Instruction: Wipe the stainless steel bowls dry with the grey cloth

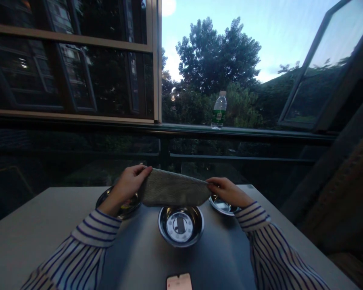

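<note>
A grey-beige cloth (176, 188) is stretched between my two hands above the table. My left hand (131, 183) pinches its upper left corner between thumb and fingers. At the other end my right hand (226, 190) grips the upper right corner, a little lower than the left. Below the cloth's lower edge stands a shiny metal bowl (181, 240), with no contents that I can make out. Under my left wrist is a second metal bowl (127, 212) with something yellowish in it, partly covered by the hand. A third metal dish (224, 206) sits beneath my right hand, partly hidden.
A phone (179, 282) with a lit screen lies at the near edge of the white table (27, 229). Behind the table, a plastic bottle (219, 110) with a green label stands on the window ledge (260, 132). The window is open onto trees.
</note>
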